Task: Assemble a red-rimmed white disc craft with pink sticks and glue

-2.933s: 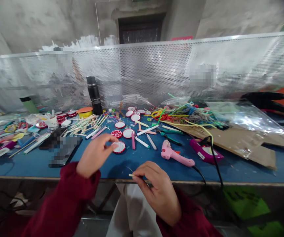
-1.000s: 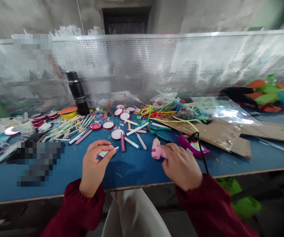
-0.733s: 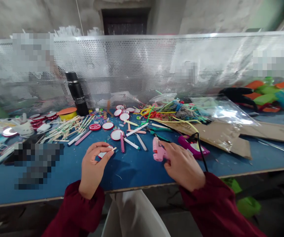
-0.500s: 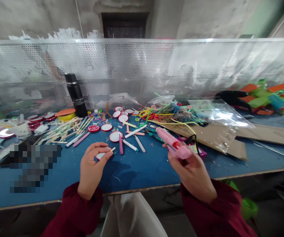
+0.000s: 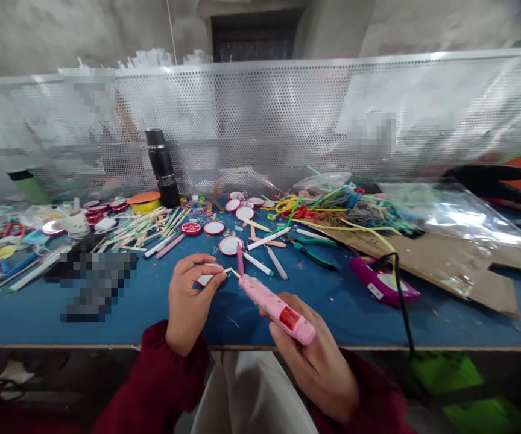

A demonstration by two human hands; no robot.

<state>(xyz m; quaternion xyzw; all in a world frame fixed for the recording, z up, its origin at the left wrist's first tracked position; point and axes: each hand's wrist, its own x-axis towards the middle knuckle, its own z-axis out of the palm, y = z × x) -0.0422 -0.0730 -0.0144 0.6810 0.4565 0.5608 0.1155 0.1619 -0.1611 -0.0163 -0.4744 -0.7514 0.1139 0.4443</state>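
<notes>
My left hand (image 5: 196, 296) pinches a small pale stick (image 5: 227, 270) between thumb and fingertips. Behind those fingers shows part of a white disc with a red rim (image 5: 206, 276); whether the hand also holds it, I cannot tell. A pink hot glue gun (image 5: 265, 296) sits in my right hand (image 5: 317, 361), its fingers wrapped round the body. The thin metal nozzle points left and is at the stick's end, touching or very close. Just beyond lie a pink marker (image 5: 240, 259), a white marker (image 5: 257, 263) and another red-rimmed disc (image 5: 230, 245).
Green-handled pliers (image 5: 315, 254) and a purple power strip (image 5: 378, 283) with a black cord lie to the right, before cardboard (image 5: 459, 271) and tangled coloured cords (image 5: 360, 208). Left are wooden sticks (image 5: 152, 228), a dark blurred slab (image 5: 102, 286) and a black bottle (image 5: 163, 169).
My right hand has brought the glue gun left, and its nozzle is now at the stick in my left hand. The view has turned left, uncovering the pliers and power strip.
</notes>
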